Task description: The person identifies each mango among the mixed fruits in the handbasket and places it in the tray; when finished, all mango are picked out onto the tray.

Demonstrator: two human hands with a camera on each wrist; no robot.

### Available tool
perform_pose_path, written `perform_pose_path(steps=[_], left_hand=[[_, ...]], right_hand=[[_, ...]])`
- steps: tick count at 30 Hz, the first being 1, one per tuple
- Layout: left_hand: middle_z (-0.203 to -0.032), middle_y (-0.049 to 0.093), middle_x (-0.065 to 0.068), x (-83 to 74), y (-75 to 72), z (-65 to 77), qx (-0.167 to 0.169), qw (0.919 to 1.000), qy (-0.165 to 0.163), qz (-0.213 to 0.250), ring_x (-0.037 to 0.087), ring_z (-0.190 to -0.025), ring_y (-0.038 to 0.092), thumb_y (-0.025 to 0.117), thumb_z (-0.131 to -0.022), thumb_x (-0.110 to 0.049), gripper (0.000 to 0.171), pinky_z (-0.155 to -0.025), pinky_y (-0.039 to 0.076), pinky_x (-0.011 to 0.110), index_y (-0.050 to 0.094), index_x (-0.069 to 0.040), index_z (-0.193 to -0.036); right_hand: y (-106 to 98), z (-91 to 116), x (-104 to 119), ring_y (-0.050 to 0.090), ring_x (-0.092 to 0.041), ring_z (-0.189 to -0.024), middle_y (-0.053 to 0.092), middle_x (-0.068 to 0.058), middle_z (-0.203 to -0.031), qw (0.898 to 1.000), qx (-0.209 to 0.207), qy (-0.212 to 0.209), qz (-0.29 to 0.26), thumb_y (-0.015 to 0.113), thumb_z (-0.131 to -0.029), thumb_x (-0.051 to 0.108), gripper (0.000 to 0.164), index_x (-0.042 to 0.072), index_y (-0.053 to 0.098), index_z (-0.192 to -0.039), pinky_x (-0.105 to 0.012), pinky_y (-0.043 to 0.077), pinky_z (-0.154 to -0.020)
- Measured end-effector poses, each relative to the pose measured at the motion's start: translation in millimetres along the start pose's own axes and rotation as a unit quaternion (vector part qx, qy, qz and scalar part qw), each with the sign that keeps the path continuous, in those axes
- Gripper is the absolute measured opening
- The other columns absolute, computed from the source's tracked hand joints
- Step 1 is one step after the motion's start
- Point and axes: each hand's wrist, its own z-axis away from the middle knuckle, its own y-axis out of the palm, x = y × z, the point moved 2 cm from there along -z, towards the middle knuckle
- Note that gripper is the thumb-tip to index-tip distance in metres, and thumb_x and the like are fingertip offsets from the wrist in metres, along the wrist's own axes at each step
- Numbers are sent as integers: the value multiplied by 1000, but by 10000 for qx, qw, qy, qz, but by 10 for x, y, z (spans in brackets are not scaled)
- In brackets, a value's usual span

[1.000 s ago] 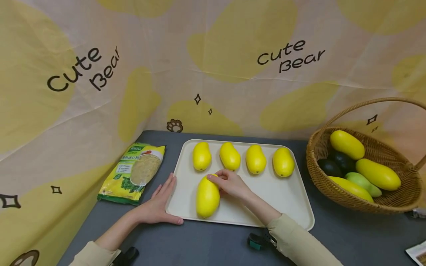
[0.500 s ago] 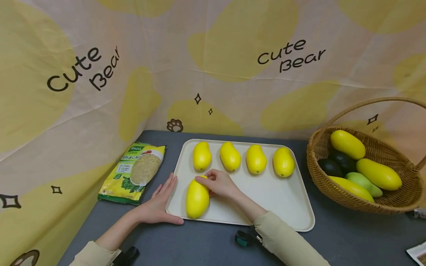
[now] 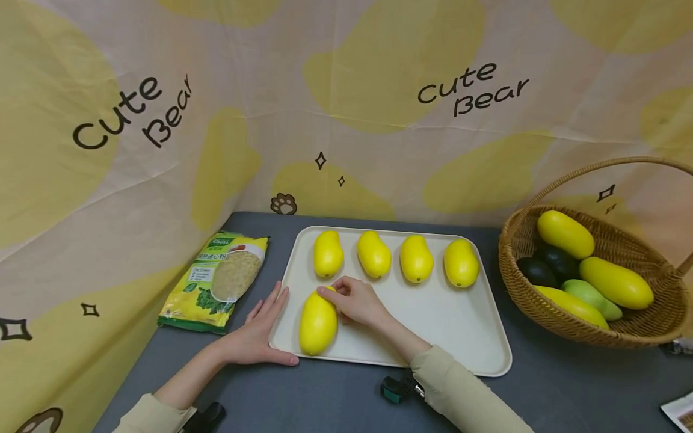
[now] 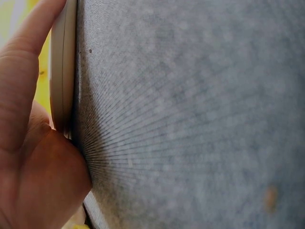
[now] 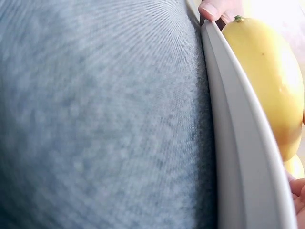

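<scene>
In the head view a smooth yellow mango (image 3: pixel 317 325) lies near the front left corner of the white tray (image 3: pixel 422 331). My right hand (image 3: pixel 357 304) holds its far end, thumb on top and fingers at its right side. My left hand (image 3: pixel 251 340) rests at the tray's left edge, fingers straight and spread, thumb along the front corner. Behind, several more yellow mangoes (image 3: pixel 374 254) lie in a row along the tray's back. The right wrist view shows the held mango (image 5: pixel 264 81) just inside the tray's rim (image 5: pixel 243 129), its stem end toward my left thumb.
A wicker basket (image 3: pixel 511 285) with a tall handle stands right of the tray, holding yellow fruit, dark fruit (image 3: pixel 554 263) and a green one (image 3: pixel 590 299). Left lies a yellow-green food bag (image 3: pixel 213 279). A printed cloth (image 3: pixel 379 108) hangs behind the grey table (image 3: pixel 325 400).
My right hand has moved the mango left across the tray's front, toward the front left corner, mostly in the first half second. The left hand has stayed in place.
</scene>
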Motion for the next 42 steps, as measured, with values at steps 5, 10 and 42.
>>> perform_pose_path(steps=[5, 10, 42], left_hand=[[-161, -17, 16, -5, 4, -5, -8, 10000, 5, 23, 39, -146, 0, 79, -73, -55, 125, -110, -5, 61, 1, -4, -156], [-160, -16, 17, -26, 0, -6, -34, 10000, 32, 32, 40, -145, 0, 79, -73, -55, 125, -110, -5, 61, 1, -3, -156], [-160, -17, 19, -42, 4, 19, -21, 10000, 28, 4, 41, -145, 1, 78, -74, -57, 122, -110, -5, 60, 5, -3, -156]], right_hand=[[-8, 6, -13, 51, -16, -46, 61, -1, -71, 10000, 2, 3, -76, 68, -86, 53, 42, 12, 64, -94, -25, 43, -47], [-15, 5, -28, 52, -16, -46, 62, -1, -74, 10000, -28, -6, -81, 68, -87, 53, 42, 12, 64, -94, -26, 44, -47], [-322, 223, -44, 48, -17, -50, 63, -8, -86, 9965, -582, -133, -587, 67, -92, 34, 24, 11, 64, -100, -25, 44, -49]])
